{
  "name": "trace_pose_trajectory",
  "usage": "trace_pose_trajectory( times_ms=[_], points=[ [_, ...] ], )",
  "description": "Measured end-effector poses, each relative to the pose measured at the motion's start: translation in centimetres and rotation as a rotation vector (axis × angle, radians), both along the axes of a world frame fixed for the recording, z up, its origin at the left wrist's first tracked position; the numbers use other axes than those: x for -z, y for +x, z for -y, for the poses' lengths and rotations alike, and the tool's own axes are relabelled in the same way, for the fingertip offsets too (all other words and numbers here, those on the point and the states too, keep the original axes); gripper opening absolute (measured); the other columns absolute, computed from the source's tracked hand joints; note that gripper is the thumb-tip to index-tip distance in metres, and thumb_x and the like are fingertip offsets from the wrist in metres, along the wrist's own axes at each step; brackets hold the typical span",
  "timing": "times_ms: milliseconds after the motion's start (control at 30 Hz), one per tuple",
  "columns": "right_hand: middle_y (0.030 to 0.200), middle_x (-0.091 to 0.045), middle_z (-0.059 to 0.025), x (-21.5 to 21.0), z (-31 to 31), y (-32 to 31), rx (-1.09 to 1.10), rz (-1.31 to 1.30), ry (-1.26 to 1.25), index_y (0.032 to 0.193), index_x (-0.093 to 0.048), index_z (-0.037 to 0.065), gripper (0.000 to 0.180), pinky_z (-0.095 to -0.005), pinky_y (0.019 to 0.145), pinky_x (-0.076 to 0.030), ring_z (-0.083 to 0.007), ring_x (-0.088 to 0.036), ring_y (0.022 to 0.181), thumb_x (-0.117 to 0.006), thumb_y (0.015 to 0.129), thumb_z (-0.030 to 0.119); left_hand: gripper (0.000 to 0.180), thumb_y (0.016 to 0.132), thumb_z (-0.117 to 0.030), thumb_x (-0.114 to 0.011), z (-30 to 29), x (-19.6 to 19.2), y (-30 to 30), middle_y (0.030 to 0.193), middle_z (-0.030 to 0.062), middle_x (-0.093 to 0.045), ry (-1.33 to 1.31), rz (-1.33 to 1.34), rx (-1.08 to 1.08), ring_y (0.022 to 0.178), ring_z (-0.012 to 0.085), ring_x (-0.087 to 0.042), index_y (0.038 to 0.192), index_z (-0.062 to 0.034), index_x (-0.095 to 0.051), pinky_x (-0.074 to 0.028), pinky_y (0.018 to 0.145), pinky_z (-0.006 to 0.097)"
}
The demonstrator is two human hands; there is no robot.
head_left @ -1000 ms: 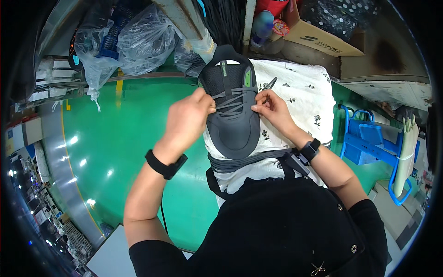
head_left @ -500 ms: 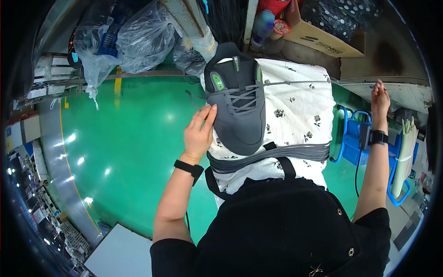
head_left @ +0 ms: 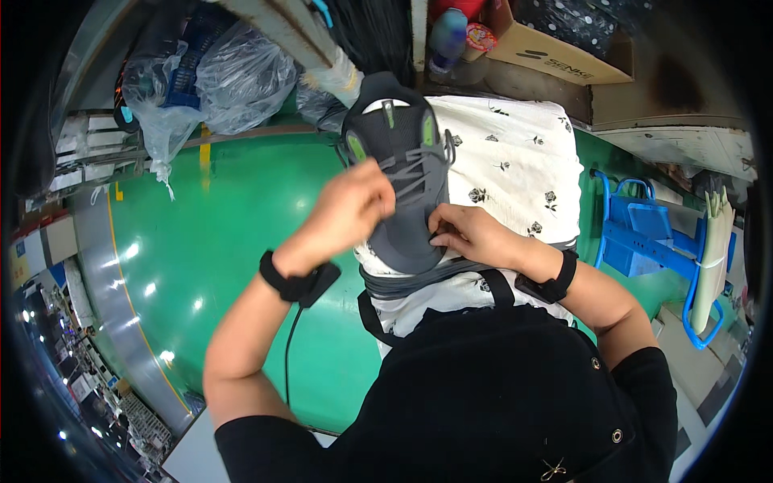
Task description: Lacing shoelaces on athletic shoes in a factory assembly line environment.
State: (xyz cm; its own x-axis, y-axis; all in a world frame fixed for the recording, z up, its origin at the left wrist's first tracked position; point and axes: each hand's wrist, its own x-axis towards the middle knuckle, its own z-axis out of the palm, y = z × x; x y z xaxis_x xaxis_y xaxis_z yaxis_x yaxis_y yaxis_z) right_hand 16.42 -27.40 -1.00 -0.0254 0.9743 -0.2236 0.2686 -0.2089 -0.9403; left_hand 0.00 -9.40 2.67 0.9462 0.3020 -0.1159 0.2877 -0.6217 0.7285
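Note:
A dark grey sneaker (head_left: pixel 405 237) with green accents lies with its toe toward me on a white cloth (head_left: pixel 523 181) printed with black flowers. Grey shoelaces (head_left: pixel 409 171) cross its front, and a lace loop hangs at its right eyelets. My left hand (head_left: pixel 354 205) is curled over the left side of the lacing, slightly blurred; its closed fingertips hide whatever they hold. Beside the toe's right edge, my right hand (head_left: pixel 471 232) has thumb and forefinger drawn together, and I cannot make out what lies between them. A bundle of grey laces (head_left: pixel 407 286) stretches across the cloth below the toe.
Clear plastic bags (head_left: pixel 245 76) hang at the upper left beside a rusty metal post (head_left: pixel 290 32). Black strands (head_left: pixel 370 36) hang behind the shoe. A cardboard box (head_left: pixel 555 60) and a bottle (head_left: pixel 448 40) stand at the back right. A blue metal frame (head_left: pixel 644 233) is on the right.
My right hand has come in from the far right to the shoe's toe, and the lace that stretched taut to the right no longer does. My left hand has moved up over the lacing.

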Motion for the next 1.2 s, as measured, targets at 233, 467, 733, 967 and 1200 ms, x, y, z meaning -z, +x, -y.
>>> trace_pose_trajectory(
  times_ms=[233, 467, 733, 967, 1200],
  points=[
    [0.078, -0.058, -0.0139, -0.2, -1.0, 0.8, -0.101, -0.059, -0.12, 0.091, -0.05, 0.004, 0.013, -0.0395, 0.066, -0.044, -0.0338, -0.059, 0.074, -0.06, 0.089, 0.012, 0.006, 0.08, 0.0, -0.067, 0.7, -0.3, 0.6, 0.079, 0.0031, -0.049, -0.206, -0.022, -0.316, 0.067, 0.0114, -0.049, 0.082, -0.0002, -0.061, -0.04, 0.059, 0.025],
    [0.073, -0.059, -0.0119, -0.6, -1.5, 1.4, -0.104, -0.087, -0.13, 0.093, -0.053, 0.004, 0.01, -0.0349, 0.062, -0.045, -0.0254, -0.06, 0.065, -0.06, 0.09, 0.011, 0.01, 0.076, 0.001, -0.068, 1.3, 0.8, 0.0, 0.083, 0.007, -0.054, -0.136, 0.097, -0.346, 0.071, 0.0212, -0.057, 0.084, -0.002, -0.064, -0.046, 0.062, 0.031],
    [0.072, -0.06, -0.0139, -1.4, -2.0, 1.6, -0.005, -0.125, -0.247, 0.092, -0.053, 0.004, 0.007, -0.0354, 0.064, -0.046, -0.0287, -0.06, 0.066, -0.058, 0.09, 0.008, 0.02, 0.072, -0.006, -0.073, 2.4, -2.0, 2.0, 0.087, 0.0083, -0.055, 0.239, 0.074, -0.106, 0.083, 0.027, -0.057, 0.09, -0.0042, -0.065, -0.048, 0.07, 0.036],
    [0.073, -0.059, -0.0077, -0.4, -1.3, 2.0, 0.022, 0.023, -0.031, 0.094, -0.055, 0.002, 0.007, -0.0295, 0.063, -0.048, -0.0142, -0.058, 0.065, -0.059, 0.089, 0.002, 0.017, 0.067, -0.007, -0.073, 2.2, -1.0, 3.7, 0.08, 0.0072, -0.052, 0.425, -0.094, 0.075, 0.082, 0.0268, -0.056, 0.074, -0.006, -0.058, -0.047, 0.068, 0.039],
    [0.073, -0.059, -0.0071, -0.1, -0.4, 3.0, 0.054, -0.024, -0.043, 0.094, -0.055, 0.001, 0.007, -0.0284, 0.063, -0.048, -0.014, -0.057, 0.065, -0.059, 0.088, 0.0, 0.011, 0.069, -0.003, -0.067, 0.5, -2.4, 2.6, 0.077, 0.0082, -0.052, 0.423, -0.212, 0.112, 0.08, 0.0278, -0.058, 0.076, -0.006, -0.058, -0.047, 0.067, 0.04]
  ],
)
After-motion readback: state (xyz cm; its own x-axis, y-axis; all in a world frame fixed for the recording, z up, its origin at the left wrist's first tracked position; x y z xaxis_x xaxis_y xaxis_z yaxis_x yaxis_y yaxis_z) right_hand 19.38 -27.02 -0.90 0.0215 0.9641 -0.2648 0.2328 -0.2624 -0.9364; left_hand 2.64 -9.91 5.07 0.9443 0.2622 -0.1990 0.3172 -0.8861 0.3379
